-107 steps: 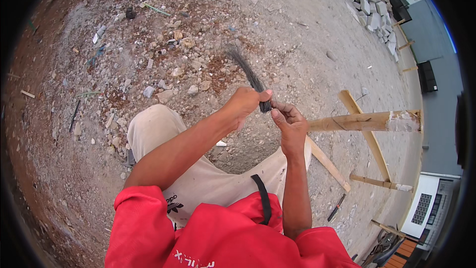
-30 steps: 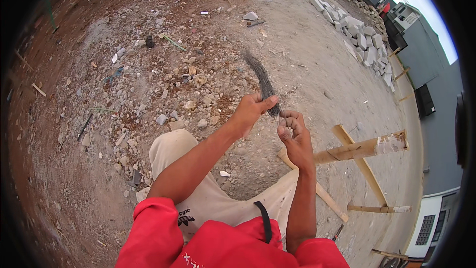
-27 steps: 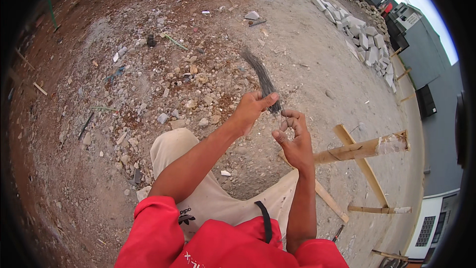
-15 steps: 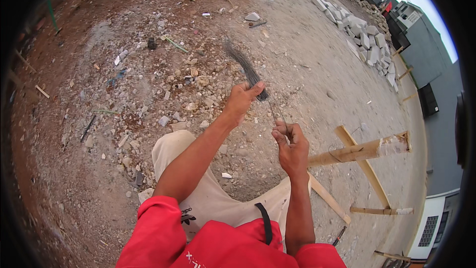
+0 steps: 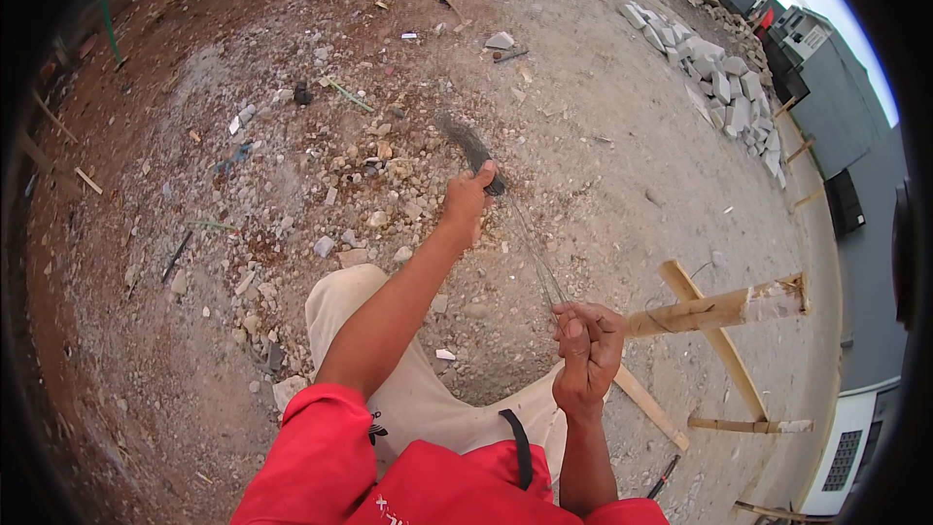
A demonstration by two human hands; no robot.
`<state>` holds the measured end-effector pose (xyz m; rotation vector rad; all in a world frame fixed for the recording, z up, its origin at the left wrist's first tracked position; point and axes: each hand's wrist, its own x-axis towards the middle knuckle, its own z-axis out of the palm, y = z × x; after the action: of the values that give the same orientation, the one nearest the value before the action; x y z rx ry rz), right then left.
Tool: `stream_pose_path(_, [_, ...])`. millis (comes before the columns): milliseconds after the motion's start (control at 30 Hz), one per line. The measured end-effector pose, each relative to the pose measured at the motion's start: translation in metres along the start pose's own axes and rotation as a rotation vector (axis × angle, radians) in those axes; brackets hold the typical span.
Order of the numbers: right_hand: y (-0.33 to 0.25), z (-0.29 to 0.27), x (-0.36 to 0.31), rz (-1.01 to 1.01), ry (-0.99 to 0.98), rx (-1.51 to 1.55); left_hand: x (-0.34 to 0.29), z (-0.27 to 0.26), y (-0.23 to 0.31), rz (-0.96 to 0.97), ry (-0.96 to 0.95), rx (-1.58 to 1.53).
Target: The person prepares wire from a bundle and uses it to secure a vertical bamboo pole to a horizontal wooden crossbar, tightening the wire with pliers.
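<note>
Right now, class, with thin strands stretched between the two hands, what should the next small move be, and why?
I'd probably draw the right hand slightly farther away: it pinches thin strands that run up to the dark wire bundle gripped in the left hand, and they do not look clear of it yet.

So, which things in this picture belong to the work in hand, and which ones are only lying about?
In the work:
- dark wire bundle, gripped in the left hand
- thin wire strands, running from the bundle to the right hand

Apparently just lying about:
- heap of pale blocks
- green strip
- white scrap
</note>
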<state>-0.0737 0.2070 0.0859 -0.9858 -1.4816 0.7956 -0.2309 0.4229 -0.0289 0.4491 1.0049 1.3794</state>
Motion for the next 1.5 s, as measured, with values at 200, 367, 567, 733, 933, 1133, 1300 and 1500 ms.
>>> stream_pose_path(200, [-0.056,-0.058,-0.004,-0.245,0.226,0.145,0.014,-0.001,0.003,-0.047,0.042,0.029])
stream_pose_path(367, [-0.14,-0.208,-0.024,-0.444,0.495,0.357,0.027,-0.004,-0.009,-0.031,0.014,0.077])
stream_pose_path(567, [-0.159,-0.212,0.002,-0.772,0.644,0.265,-0.012,0.02,-0.053,-0.007,-0.104,0.832])
stream_pose_path(733, [-0.075,-0.111,0.073,-0.674,0.642,-0.09,-0.05,0.012,-0.108,-0.186,-0.155,1.538])
stream_pose_path(933, [0.057,-0.03,0.074,-0.582,-0.142,-0.61,-0.058,0.024,-0.028,-0.144,-0.446,0.136])
stream_pose_path(1133, [0.111,0.026,0.043,-0.367,-0.277,-0.611,-0.062,0.005,0.012,-0.225,-0.232,0.086])
stream_pose_path(1300, [0.114,0.024,0.032,-0.271,-0.272,-0.838,-0.035,-0.008,0.036,-0.026,0.023,-0.156])
stream_pose_path(1500, [0.131,0.025,0.023,-0.291,-0.2,-0.907,-0.037,-0.009,0.063,0.225,0.155,-0.338])
